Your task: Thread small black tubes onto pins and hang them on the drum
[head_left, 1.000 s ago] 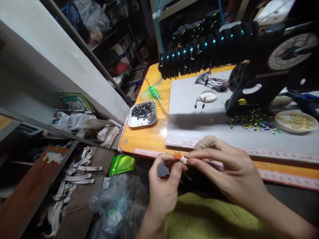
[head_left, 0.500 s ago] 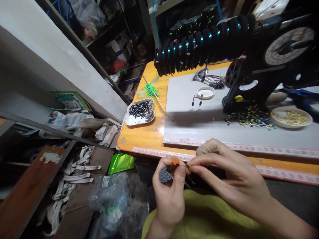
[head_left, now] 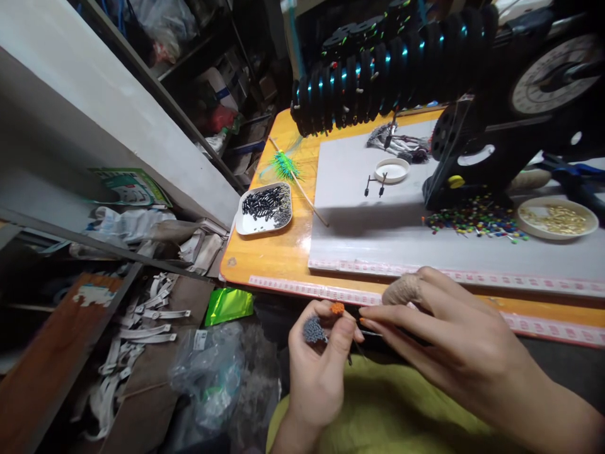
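Observation:
Near the table's front edge, my left hand is closed around a bundle of small grey-tipped pieces. A cluster of orange tips shows between its thumb and index finger. Just right of it, my right hand pinches a tiny orange-tipped piece between thumb and forefinger, apart from the left hand. One finger of the right hand wears a beige wrapping. Both hands are above a green cloth on my lap.
The yellow table bears a tray of black and grey parts, a white board, coloured pins, a dish of gold pieces and a small white dish. A black machine stands at right.
My right hand has moved slightly right, away from the left, with the tiny orange-tipped piece between its fingertips. My left hand keeps its bundle. The view has shifted a little.

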### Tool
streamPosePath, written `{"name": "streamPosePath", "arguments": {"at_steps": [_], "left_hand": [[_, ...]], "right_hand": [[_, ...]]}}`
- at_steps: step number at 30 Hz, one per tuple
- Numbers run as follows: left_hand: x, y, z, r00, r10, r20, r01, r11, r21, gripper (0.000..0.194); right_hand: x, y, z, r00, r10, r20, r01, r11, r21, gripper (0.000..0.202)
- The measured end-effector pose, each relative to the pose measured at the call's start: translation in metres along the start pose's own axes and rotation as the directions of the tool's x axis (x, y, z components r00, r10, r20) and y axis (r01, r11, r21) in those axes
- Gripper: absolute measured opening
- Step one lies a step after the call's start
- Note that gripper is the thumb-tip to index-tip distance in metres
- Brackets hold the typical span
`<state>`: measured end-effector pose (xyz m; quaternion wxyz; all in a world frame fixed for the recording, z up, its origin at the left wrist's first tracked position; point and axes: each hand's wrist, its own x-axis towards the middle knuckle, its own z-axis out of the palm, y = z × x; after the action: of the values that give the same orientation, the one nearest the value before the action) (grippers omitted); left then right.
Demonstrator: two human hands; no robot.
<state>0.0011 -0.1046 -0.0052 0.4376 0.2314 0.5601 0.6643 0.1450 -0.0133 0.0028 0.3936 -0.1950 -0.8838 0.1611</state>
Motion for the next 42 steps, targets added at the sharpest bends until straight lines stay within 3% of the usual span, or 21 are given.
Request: {"name": "streamPosePath", "arguments": {"at_steps": [7, 14, 19, 26, 37, 42], "left_hand": [[-0.001, -0.004, -0.001, 1.000, 0.011, 0.014, -0.011, 0.999, -0.038, 0.032], [-0.001, -0.007, -0.001, 0.999, -0.031, 0.024, 0.032, 0.998, -0.048, 0.029], [-0.004, -0.019, 0.002, 0.992, 0.041, 0.120, -0.026, 0.992, -0.127, 0.020], [-0.007, -0.024, 0.015, 0.993, 0.060, 0.099, -0.027, 0.951, -0.308, 0.016], [-0.002, -0.027, -0.002, 0.971, 0.183, 0.157, -0.163, 0.978, -0.133, 0.011], [-0.001, -0.023, 0.000, 0.960, 0.227, 0.162, -0.210, 0.971, -0.113, 0.014]], "right_hand": [[0.000, -0.001, -0.002, 1.000, -0.015, 0.001, 0.015, 1.000, -0.023, 0.011], [-0.001, 0.001, -0.004, 0.996, 0.088, -0.004, -0.085, 0.972, 0.219, 0.017], [0.002, -0.003, 0.000, 0.985, 0.167, -0.053, -0.150, 0.961, 0.232, 0.013], [0.002, -0.004, 0.003, 0.977, 0.194, -0.088, -0.166, 0.953, 0.254, 0.013], [-0.003, 0.000, -0.003, 0.980, 0.195, -0.033, -0.171, 0.916, 0.362, 0.024], [-0.002, 0.000, 0.000, 0.991, 0.132, -0.024, -0.120, 0.948, 0.294, 0.020]]}}
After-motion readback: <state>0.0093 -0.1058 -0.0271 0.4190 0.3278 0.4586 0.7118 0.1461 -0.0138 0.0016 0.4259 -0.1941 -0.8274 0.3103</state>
